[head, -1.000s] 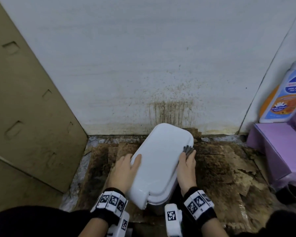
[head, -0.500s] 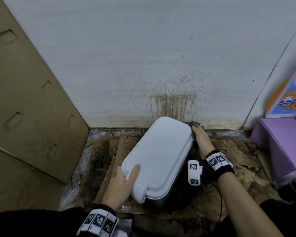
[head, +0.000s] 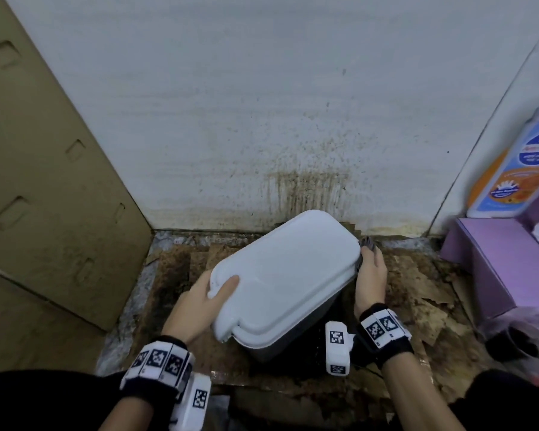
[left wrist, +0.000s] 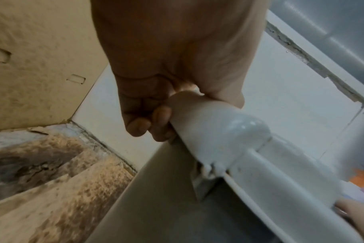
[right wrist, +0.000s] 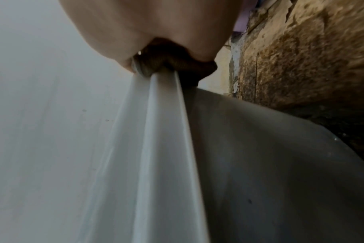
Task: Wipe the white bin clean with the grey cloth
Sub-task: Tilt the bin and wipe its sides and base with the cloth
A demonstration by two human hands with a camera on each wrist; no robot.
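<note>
The white bin (head: 287, 275), lid closed, stands tilted on the dirty floor near the wall. My left hand (head: 204, 301) grips the lid's near-left corner, thumb on top; in the left wrist view its fingers (left wrist: 148, 125) curl under that rounded corner of the bin (left wrist: 218, 126). My right hand (head: 371, 275) lies along the lid's right edge and holds the grey cloth (head: 367, 244), which peeks out at the far right corner. In the right wrist view the dark bunched cloth (right wrist: 177, 64) is pressed onto the bin's lid rim (right wrist: 162, 131) under my right hand (right wrist: 148, 28).
A stained white wall (head: 293, 119) rises just behind the bin. A cardboard panel (head: 44, 197) leans at the left. A purple box (head: 498, 259) and a detergent bottle (head: 517, 172) stand at the right. Torn, soiled cardboard (head: 423, 293) covers the floor.
Over the last second my right hand slid the cloth along the lid's right edge to the far corner. My left hand moved back to the near-left corner.
</note>
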